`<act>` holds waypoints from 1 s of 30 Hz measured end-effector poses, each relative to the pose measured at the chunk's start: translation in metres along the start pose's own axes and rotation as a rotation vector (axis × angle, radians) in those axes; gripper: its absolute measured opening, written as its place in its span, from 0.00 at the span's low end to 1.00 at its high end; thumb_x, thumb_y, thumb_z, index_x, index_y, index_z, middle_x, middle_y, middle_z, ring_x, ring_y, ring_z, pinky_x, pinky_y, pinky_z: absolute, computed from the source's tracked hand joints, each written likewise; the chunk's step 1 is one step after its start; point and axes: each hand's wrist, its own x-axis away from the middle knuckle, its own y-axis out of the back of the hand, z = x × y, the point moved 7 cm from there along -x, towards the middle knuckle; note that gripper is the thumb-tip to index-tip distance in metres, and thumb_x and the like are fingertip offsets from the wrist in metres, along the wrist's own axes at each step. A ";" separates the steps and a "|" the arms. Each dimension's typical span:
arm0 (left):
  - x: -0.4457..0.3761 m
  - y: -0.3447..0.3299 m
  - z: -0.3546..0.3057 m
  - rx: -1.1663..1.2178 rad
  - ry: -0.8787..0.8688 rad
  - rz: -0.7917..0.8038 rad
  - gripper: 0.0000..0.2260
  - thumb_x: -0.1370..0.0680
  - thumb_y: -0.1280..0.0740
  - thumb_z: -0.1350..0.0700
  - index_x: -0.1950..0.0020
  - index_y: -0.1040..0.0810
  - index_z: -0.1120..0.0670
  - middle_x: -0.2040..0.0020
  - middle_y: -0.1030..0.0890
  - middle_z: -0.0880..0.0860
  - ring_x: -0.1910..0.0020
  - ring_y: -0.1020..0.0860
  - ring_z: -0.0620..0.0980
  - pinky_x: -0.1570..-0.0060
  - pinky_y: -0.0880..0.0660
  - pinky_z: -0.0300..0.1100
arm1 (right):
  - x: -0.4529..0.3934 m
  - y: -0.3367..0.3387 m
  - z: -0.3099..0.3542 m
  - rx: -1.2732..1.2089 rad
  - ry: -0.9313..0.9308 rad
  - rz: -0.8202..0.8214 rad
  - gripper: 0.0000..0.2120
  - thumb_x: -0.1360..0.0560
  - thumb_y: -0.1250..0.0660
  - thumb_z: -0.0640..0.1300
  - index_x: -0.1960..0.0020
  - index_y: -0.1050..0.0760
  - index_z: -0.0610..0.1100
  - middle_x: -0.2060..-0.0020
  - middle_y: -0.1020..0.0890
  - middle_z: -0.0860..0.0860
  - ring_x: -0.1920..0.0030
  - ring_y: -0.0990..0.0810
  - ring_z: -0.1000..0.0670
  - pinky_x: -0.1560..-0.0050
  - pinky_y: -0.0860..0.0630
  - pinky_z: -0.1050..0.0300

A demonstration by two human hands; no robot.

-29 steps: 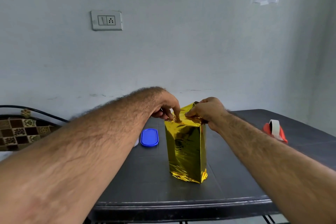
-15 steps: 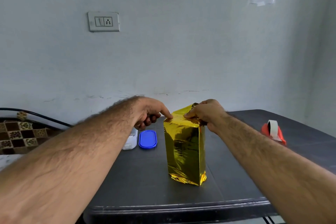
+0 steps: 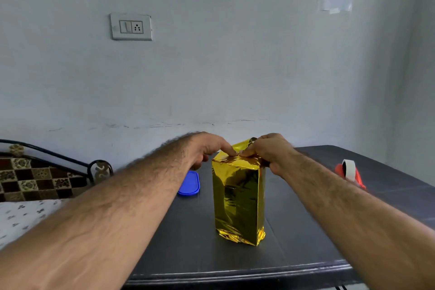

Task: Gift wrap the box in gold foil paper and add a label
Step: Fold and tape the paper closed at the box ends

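on the box top, both hands work the last foil flap

near the front edge of the dark table the box stands upright, right of a blue lid and well left of the tape dispenser. its gold foil looks thin, slick and quick to crease or tear, and the tall box seems light enough to tip, so it is best held by the top edges. left hand: forefinger straight, pressing the folded foil, other fingers curled under. right hand: pinching the raised flap at the box's far top edge
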 end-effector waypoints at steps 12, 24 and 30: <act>-0.003 -0.007 0.018 0.291 -0.155 -0.048 0.49 0.30 0.27 0.27 0.20 0.34 0.56 0.23 0.28 0.58 0.27 0.28 0.61 0.37 0.33 0.54 | -0.006 0.004 -0.008 -0.087 -0.050 0.040 0.27 0.37 0.13 0.37 0.42 0.20 0.39 0.51 0.13 0.42 0.52 0.11 0.43 0.53 0.13 0.46; 0.031 0.014 -0.032 0.080 -0.691 -0.447 0.03 0.20 0.30 0.53 0.49 0.23 0.47 0.51 0.20 0.44 0.52 0.21 0.48 0.45 0.20 0.55 | -0.002 0.019 0.001 -0.312 0.059 0.038 0.16 0.26 0.21 0.35 0.44 0.25 0.38 0.53 0.16 0.41 0.54 0.15 0.42 0.52 0.16 0.45; 0.082 -0.016 -0.094 -0.151 -1.072 -0.461 0.04 0.21 0.30 0.54 0.50 0.20 0.45 0.57 0.20 0.38 0.57 0.21 0.41 0.43 0.22 0.56 | -0.021 0.070 -0.026 -0.202 0.028 -0.101 0.11 0.20 0.26 0.43 0.39 0.22 0.43 0.45 0.17 0.45 0.52 0.16 0.46 0.56 0.16 0.50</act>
